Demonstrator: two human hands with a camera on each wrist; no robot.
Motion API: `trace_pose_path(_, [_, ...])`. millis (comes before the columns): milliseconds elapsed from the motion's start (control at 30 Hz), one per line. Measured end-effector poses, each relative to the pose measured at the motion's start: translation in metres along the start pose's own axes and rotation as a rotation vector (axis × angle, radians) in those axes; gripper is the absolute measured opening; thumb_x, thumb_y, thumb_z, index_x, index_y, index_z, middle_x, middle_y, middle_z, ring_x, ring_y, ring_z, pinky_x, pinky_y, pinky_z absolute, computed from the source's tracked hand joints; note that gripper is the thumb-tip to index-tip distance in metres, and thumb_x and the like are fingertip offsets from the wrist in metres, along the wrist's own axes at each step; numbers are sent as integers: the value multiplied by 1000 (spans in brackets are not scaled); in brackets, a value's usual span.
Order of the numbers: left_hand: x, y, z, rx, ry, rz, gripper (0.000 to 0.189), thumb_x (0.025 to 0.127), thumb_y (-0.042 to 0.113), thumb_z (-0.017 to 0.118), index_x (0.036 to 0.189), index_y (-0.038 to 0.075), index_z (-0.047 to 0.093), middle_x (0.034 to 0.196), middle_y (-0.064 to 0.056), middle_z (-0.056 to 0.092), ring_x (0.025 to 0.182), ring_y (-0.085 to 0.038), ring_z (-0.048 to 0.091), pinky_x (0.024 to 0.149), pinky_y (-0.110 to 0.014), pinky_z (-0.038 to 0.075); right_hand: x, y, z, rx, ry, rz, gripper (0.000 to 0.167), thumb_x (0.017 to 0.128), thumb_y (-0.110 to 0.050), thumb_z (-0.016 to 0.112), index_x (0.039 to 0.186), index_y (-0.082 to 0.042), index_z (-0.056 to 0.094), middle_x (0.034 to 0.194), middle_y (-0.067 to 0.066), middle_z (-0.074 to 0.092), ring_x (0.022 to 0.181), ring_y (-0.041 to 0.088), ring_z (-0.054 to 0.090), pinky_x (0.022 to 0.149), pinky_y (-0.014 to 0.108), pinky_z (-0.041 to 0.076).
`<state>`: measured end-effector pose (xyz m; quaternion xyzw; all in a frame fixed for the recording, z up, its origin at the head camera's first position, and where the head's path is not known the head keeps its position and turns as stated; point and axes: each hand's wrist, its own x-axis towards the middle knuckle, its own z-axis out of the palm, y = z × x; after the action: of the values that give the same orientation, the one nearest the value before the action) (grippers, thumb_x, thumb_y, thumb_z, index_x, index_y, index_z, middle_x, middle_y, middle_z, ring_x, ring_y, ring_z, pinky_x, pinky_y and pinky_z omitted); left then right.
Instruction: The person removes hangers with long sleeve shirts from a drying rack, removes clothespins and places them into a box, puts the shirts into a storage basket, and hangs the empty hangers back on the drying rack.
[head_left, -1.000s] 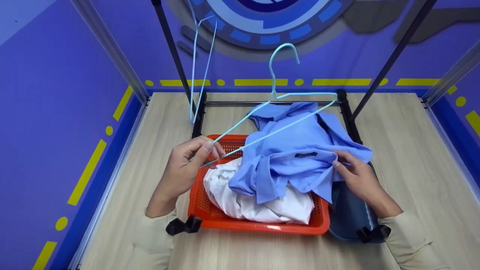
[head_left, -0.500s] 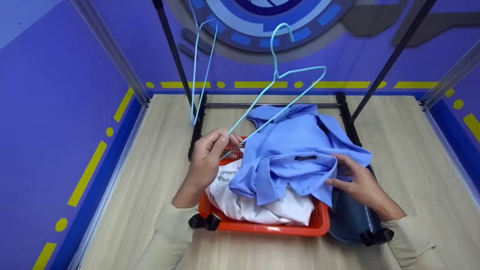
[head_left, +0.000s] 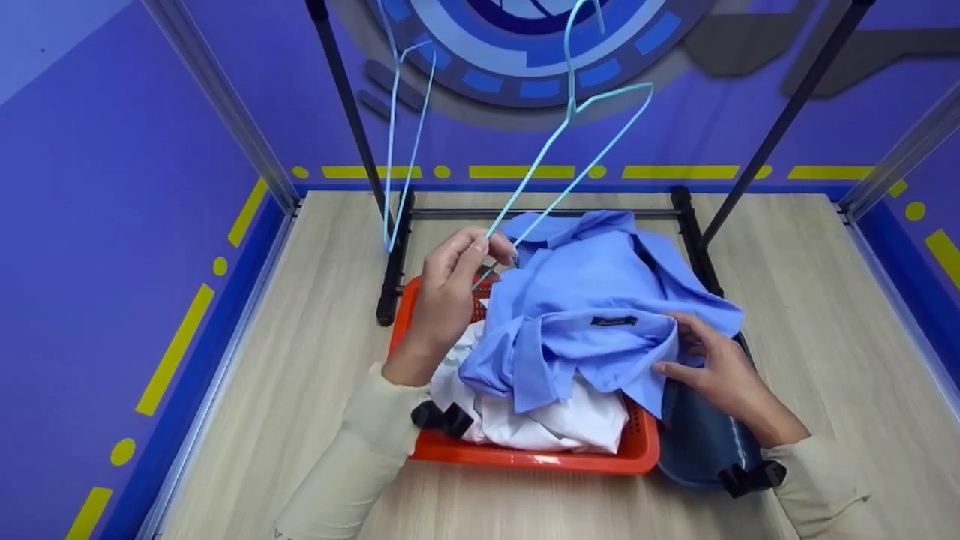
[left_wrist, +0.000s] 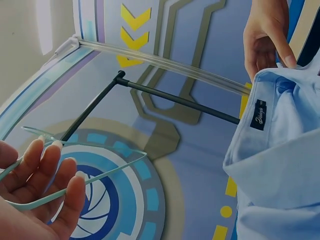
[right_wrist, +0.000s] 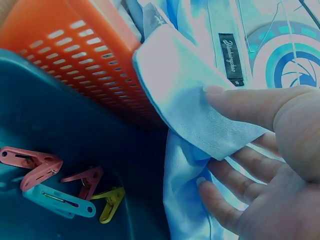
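Observation:
My left hand (head_left: pixel 448 292) holds a light-green wire hanger (head_left: pixel 571 105) by one end, thumb against the wire. The hanger tilts up and away over a blue collared shirt (head_left: pixel 585 274), its hook at the top edge of the head view. The shirt lies spread, collar towards me, with a dark label (head_left: pixel 613 321) inside the neck. At the right side of the collar, my right hand (head_left: pixel 724 371) pinches the cloth. The right wrist view shows the thumb (right_wrist: pixel 245 102) on top of the collar flap (right_wrist: pixel 185 90) and fingers beneath it.
Under the shirt, a red basket (head_left: pixel 525 459) holds white cloth (head_left: pixel 577 424). Right of it stands a dark blue bin (head_left: pixel 694 431) with several clothespins (right_wrist: pixel 60 200) inside. Behind is a black rack (head_left: pixel 691 240); another wire hanger (head_left: pixel 390 142) hangs at its left.
My left hand has moved up and to the right with the hanger, which now tilts more steeply and sits higher. The right hand stays at the collar, with its thumb shifted slightly down.

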<state>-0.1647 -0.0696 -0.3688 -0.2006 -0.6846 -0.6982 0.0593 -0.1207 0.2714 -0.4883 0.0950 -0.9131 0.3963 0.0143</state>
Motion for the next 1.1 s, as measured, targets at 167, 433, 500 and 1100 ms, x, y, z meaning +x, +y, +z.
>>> trace_pose_path(167, [13,2,9,-14,3,44,30,101,13,33,103,-2,59,96,-18,60,89,-22,58,74,-33,50,0,0,1,-1,35,-4,54,77,-12,81,126,-6,58,114,11,64,95,-8,50,79,12,46])
trace_pose_path(433, [33,0,21,-63,39,53,30,102,13,34,104,-3,59,97,-14,60,92,-23,58,72,-32,49,-2,-1,4,37,99,-23,45,74,-9,82,115,-5,64,103,8,65,89,-8,53,76,6,44])
trace_pose_path(500, [37,0,23,-73,49,47,30,103,14,34,104,-2,59,99,-16,60,92,-22,58,72,-30,48,-3,-2,4,39,109,-22,44,74,-8,82,114,-6,65,103,8,65,88,-8,53,75,6,45])
trace_pose_path(1100, [67,-2,40,-74,60,51,29,104,13,35,107,-2,59,102,-17,61,93,-24,58,74,-30,50,-8,-1,9,66,133,-38,29,74,-5,81,99,-6,68,96,3,63,86,-7,52,73,5,45])
